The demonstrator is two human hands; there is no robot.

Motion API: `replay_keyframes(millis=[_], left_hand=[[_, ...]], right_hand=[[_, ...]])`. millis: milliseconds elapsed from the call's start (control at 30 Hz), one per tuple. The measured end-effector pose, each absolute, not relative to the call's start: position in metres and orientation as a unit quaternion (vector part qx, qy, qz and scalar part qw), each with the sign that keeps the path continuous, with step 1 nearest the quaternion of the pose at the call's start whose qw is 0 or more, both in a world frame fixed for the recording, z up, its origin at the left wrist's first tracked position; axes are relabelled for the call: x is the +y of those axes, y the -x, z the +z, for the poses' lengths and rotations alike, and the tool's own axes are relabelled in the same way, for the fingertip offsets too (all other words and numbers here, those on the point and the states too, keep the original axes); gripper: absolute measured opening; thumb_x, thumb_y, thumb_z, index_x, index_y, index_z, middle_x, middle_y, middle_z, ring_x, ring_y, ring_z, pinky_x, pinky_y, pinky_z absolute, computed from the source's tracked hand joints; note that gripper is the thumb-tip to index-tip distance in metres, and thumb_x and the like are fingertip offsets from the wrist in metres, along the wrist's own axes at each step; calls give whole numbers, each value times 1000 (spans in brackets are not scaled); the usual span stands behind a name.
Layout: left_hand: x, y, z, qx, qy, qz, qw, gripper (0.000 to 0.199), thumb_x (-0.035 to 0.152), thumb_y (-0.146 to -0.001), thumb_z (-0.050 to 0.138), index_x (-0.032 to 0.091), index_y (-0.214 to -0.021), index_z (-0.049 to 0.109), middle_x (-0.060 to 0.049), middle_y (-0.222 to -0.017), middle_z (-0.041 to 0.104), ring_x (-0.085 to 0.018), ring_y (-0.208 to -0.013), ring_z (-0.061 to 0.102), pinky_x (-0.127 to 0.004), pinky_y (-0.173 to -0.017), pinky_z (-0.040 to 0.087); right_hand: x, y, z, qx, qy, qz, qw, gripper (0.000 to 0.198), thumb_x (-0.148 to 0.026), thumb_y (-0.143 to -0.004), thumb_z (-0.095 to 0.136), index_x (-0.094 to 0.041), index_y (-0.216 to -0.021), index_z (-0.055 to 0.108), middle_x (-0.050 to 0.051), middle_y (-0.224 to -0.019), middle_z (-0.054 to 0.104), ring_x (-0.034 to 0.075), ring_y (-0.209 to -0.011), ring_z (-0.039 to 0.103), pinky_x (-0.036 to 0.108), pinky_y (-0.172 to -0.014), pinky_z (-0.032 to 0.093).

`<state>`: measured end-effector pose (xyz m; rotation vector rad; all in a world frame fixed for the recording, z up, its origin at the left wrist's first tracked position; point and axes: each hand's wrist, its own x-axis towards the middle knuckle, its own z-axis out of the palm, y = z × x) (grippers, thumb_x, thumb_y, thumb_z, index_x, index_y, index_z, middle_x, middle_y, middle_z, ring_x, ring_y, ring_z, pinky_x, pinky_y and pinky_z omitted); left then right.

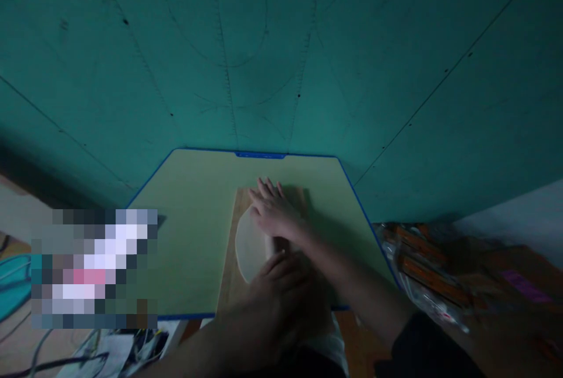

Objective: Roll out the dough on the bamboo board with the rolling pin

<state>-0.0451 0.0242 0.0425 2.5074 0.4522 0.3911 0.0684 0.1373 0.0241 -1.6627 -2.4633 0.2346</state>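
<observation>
A pale, flat, rounded sheet of dough [250, 246] lies on a wooden board [229, 284], its right part hidden by my hands and forearm. Between the hands runs a short stretch of what looks like a rolling pin [273, 244], lying lengthwise along the board; most of it is covered. My right hand [275, 211] reaches over its far end, palm down, fingers stretched and slightly apart. Nearer to me, my left hand [281, 278] is blurred, with its fingers curled over the near end.
The board rests on a pale green tabletop [189, 231] with a blue rim, against a green wall [272, 73]. Plastic-wrapped orange items [422, 249] and cardboard boxes [519, 272] stand at right. Cables and papers [114, 348] lie lower left, below a pixelated patch.
</observation>
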Motion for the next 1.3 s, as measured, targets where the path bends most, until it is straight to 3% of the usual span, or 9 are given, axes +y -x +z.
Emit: replay_keyframes(millis=[133, 233, 433, 600, 800, 933, 1033, 1167, 1300], left_hand=[[11, 89, 30, 204, -952, 127, 191, 72, 21, -93, 54, 18, -160, 26, -14, -163, 34, -34, -153, 23, -58, -121, 30], [10, 101, 22, 212, -954, 119, 179, 79, 27, -93, 57, 19, -162, 19, -15, -164, 31, -37, -153, 23, -60, -117, 35], [27, 52, 40, 165, -938, 65, 297, 80, 36, -85, 70, 22, -156, 36, -9, -154, 50, -35, -144, 40, -58, -124, 20], [32, 16, 41, 126, -921, 106, 354, 48, 40, -83, 68, 20, -126, 63, -10, -124, 69, -32, -118, 61, -49, -111, 37], [25, 32, 44, 151, -926, 154, 310, 46, 35, -89, 65, 22, -133, 60, -11, -139, 61, -32, -135, 51, -50, -118, 32], [15, 66, 47, 178, -941, 147, 248, 63, 24, -91, 62, 25, -151, 43, -9, -155, 48, -31, -147, 38, -54, -123, 27], [14, 84, 39, 189, -953, 127, 200, 71, 17, -90, 59, 22, -156, 34, -9, -157, 46, -28, -146, 39, -51, -122, 31], [21, 75, 36, 168, -963, 80, 195, 68, 18, -87, 66, 20, -151, 43, -9, -153, 51, -30, -144, 43, -50, -123, 31], [33, 39, 50, 121, -943, 63, 304, 58, 24, -91, 66, 23, -147, 49, -6, -149, 56, -27, -140, 48, -48, -123, 28]], right_hand=[[136, -14, 26, -854, 504, 34, 125, 42, -33, -101, 43, -14, -132, 63, 18, -155, 47, 31, -150, 31, 55, -123, 17], [135, -6, 25, -865, 487, 4, 120, 42, -33, -100, 45, -11, -128, 65, 21, -150, 52, 32, -149, 34, 55, -124, 17], [137, -63, 16, -847, 517, 39, 116, 50, -29, -102, 40, -8, -146, 51, 19, -160, 38, 38, -152, 25, 59, -123, 15], [131, -106, 15, -799, 587, 108, 76, 57, -29, -103, 35, -18, -159, 33, 15, -167, 24, 34, -154, 22, 60, -123, 15], [126, -87, 28, -788, 607, 89, 63, 54, -25, -100, 41, -13, -152, 45, 19, -166, 26, 32, -154, 20, 55, -124, 14], [123, -40, 28, -814, 568, 65, 103, 48, -31, -101, 41, -10, -141, 57, 20, -160, 39, 34, -152, 27, 56, -123, 20], [122, -17, 25, -823, 555, 27, 122, 47, -36, -101, 43, -7, -133, 62, 23, -153, 48, 35, -148, 35, 56, -123, 20], [122, -31, 21, -822, 556, 11, 119, 53, -35, -102, 44, -3, -143, 51, 23, -153, 47, 35, -148, 33, 54, -125, 17], [122, -76, 18, -802, 582, 59, 120, 55, -31, -102, 40, -6, -152, 42, 17, -163, 34, 35, -150, 29, 57, -123, 20]])
